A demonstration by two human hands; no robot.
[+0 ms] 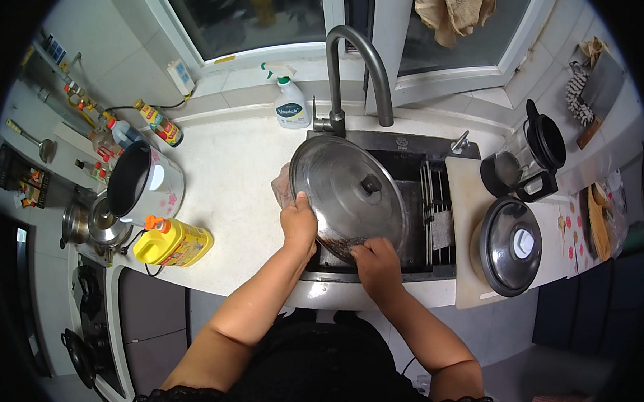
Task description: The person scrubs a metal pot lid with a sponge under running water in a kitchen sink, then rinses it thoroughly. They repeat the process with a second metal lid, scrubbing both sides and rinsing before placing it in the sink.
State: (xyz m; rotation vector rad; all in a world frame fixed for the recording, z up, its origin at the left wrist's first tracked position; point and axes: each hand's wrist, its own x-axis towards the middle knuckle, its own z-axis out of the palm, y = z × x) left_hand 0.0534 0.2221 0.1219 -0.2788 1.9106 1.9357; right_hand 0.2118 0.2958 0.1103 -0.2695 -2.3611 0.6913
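Note:
A large round metal pot lid (346, 182) with a black knob is held tilted over the dark sink (406, 141). My left hand (299, 222) grips its left rim, thumb on the upper face. Close to the lid's lower edge, my right hand (378, 263) is closed and presses a dark, wiry scrubber, like steel wool (345, 247), against the metal. The right fingers partly cover the scrubber. Behind the lid rises a grey curved faucet (358, 38); whether water runs is not visible.
Left on the counter are a yellow jug (176, 243) with an orange cap and a white pot (156, 187). A spray bottle (291, 105) stands by the faucet. Rightward, a rack (437, 210) spans the sink, beside a cutting board (468, 266) and a lidded pot (507, 247).

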